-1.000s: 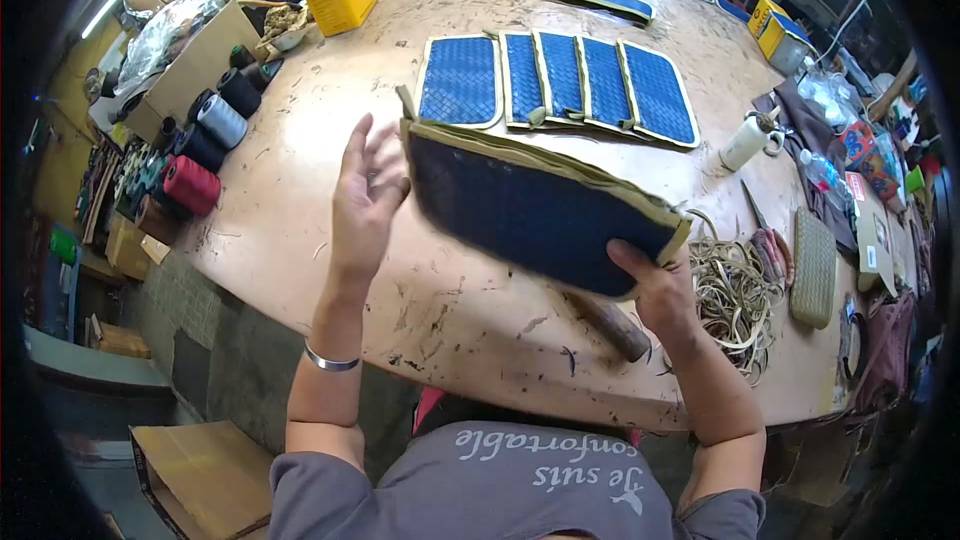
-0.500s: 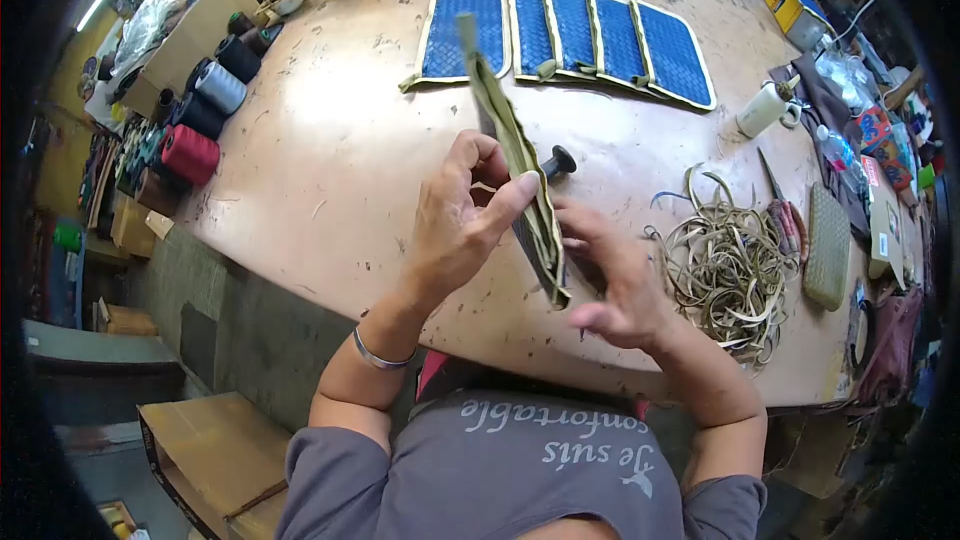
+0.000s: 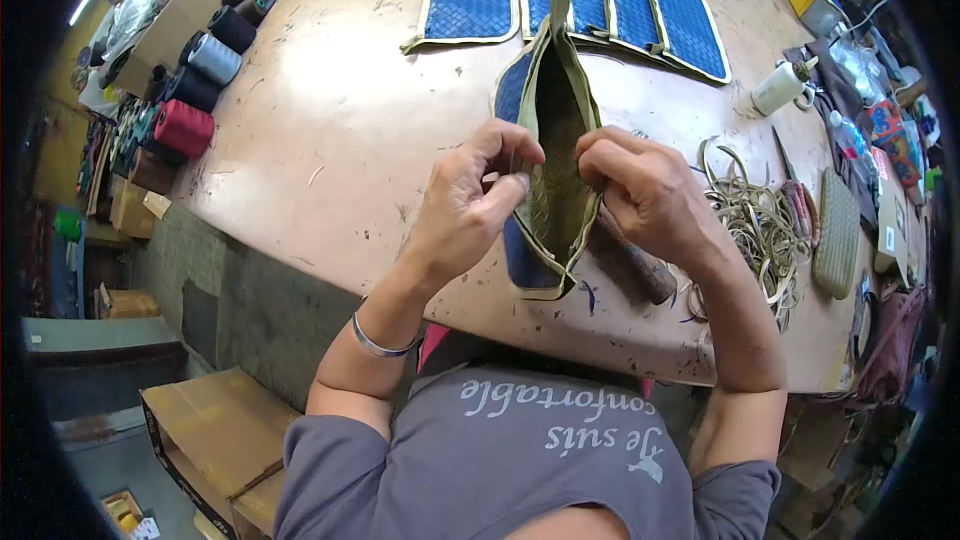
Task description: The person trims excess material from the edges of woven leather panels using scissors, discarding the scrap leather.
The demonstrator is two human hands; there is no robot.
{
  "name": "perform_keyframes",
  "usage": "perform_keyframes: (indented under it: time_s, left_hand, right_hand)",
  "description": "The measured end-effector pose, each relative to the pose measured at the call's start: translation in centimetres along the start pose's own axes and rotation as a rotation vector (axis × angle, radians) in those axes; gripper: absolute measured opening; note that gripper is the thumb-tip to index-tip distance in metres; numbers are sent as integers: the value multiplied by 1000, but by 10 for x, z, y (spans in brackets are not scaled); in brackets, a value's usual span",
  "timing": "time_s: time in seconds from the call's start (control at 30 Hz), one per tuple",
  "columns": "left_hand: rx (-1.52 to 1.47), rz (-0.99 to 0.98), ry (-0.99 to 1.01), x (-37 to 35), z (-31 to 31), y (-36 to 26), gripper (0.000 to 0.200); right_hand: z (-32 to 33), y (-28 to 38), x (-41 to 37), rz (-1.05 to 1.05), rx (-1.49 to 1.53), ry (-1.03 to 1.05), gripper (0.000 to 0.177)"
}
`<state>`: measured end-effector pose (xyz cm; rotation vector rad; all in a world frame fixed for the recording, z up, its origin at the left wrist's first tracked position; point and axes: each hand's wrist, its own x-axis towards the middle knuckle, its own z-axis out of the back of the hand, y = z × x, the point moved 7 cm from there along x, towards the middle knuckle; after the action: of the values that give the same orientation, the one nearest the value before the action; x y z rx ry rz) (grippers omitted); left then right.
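A blue woven pouch (image 3: 518, 250) with olive-beige edging stands between my hands, its mouth spread wide and the olive lining showing inside. My left hand (image 3: 470, 195) pinches the left edge of the mouth between thumb and fingers. On the opposite edge, my right hand (image 3: 650, 190) grips with curled fingers. Beneath the pouch and my right hand, a dark wooden-looking handle (image 3: 640, 265) lies on the table, its other end hidden. Farther back rest several matching blue pouches (image 3: 468, 0), flat and partly overlapping in a row.
Tangled beige strips (image 3: 755, 230) lie right of my hands, with scissors (image 3: 795, 190) and a woven olive case (image 3: 835, 235) beyond. A white bottle (image 3: 780, 88) stands farther back. Thread spools (image 3: 183, 128) line the table's left edge. An open cardboard box (image 3: 215, 430) sits below left.
The pouch was narrow and nearly closed; now its mouth is spread apart. My right hand has moved up and taken hold of the right edge. The view has shifted slightly.
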<state>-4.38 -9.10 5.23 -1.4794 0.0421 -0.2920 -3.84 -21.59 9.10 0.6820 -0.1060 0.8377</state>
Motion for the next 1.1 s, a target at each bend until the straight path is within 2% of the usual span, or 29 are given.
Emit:
perform_keyframes:
  time_s: [0.03, 0.13, 0.17, 0.2, 0.27, 0.3, 0.37, 0.43, 0.5, 0.6, 0.63, 0.7, 0.8, 0.93, 1.07, 1.1]
  left_hand:
    - [37, 74, -6, -2, 0, 0, 17]
    - [318, -236, -5, -2, -2, -18, 16]
    - [347, -174, -25, -4, 0, -18, 9]
    - [484, -210, -34, -4, 2, -24, 9]
    - [753, -262, -59, -8, 6, -33, 17]
    - [972, -281, -99, -11, 8, -40, 31]
    - [1102, -468, 11, -19, -5, -65, 32]
    - [1117, -588, 128, -25, -15, -70, 33]
    - [1018, -625, 251, -31, -27, -67, 33]
    - [938, -548, 325, -21, -15, -67, 31]
    - [839, -566, 243, -18, -5, -69, 30]
    - [749, -527, 251, -12, 0, -71, 30]
    - [716, -534, 280, -6, 2, -73, 32]
    - [680, -549, 374, 0, -3, -81, 36]
    - [644, -484, 396, 4, -3, -83, 41]
    - [616, -479, 411, 5, -3, -83, 40]
  right_hand:
    - [-5, 0, -4, 4, 3, 31, 19]
    - [-16, 15, -9, 83, -116, 70, 22]
    - [-13, 12, -7, 85, -135, 63, 22]
    - [-11, 9, -5, 87, -154, 55, 22]
    - [-7, -5, 0, 51, -116, 44, 22]
    - [-9, -10, 1, 32, -86, 46, 22]
    - [-12, -3, 4, 33, -68, 25, 23]
    - [-8, 6, 11, 52, -28, -58, 23]
    - [-9, 6, 15, 41, 14, -73, 21]
    - [-4, 5, 18, 45, 28, -105, 20]
    - [-2, 5, 17, 37, 22, -101, 20]
    - [2, 6, 15, -22, -78, -25, 22]
    - [19, 32, 14, 141, -50, -85, 26]
    - [14, 22, 13, 44, 180, 52, 25]
    - [12, 11, 16, 73, 436, 56, 32]
    - [13, 13, 16, 82, 417, 34, 36]
